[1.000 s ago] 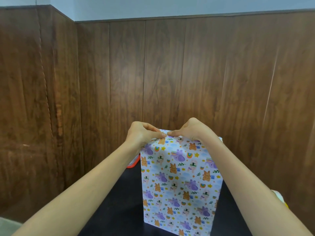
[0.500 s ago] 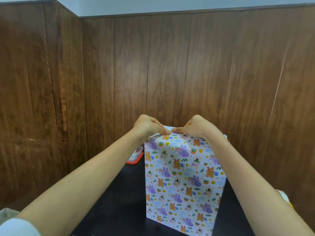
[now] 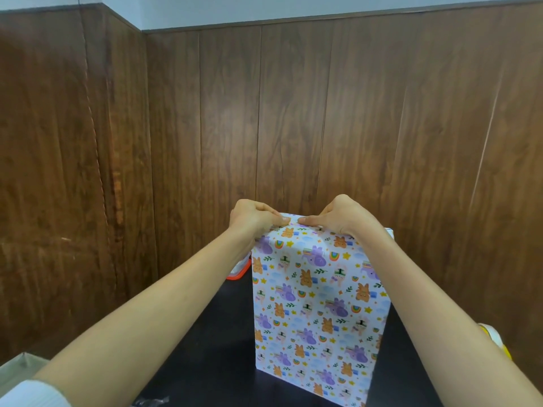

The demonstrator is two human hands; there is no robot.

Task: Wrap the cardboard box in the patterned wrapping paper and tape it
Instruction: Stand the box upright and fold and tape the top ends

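Observation:
The box stands upright on end on the black table [image 3: 217, 342], fully covered by white wrapping paper [image 3: 318, 306] printed with purple and orange animals; no bare cardboard shows. My left hand [image 3: 254, 218] and my right hand [image 3: 342, 215] sit at the top edge, thumbs almost meeting in the middle. Each hand pinches the paper fold along that top edge with its fingers curled over the far side. What the fingers do behind the edge is hidden.
An orange-rimmed container [image 3: 239, 273] lies behind the box on the left. A yellow and white object [image 3: 496, 340] peeks out past my right forearm. Dark wood panelling [image 3: 293, 127] closes in on the back and left. A grey bin corner [image 3: 20, 367] shows at bottom left.
The view has tilted and shifted slightly, so the box and hands appear a little higher and further right. Both hands keep their pinch on the top edge.

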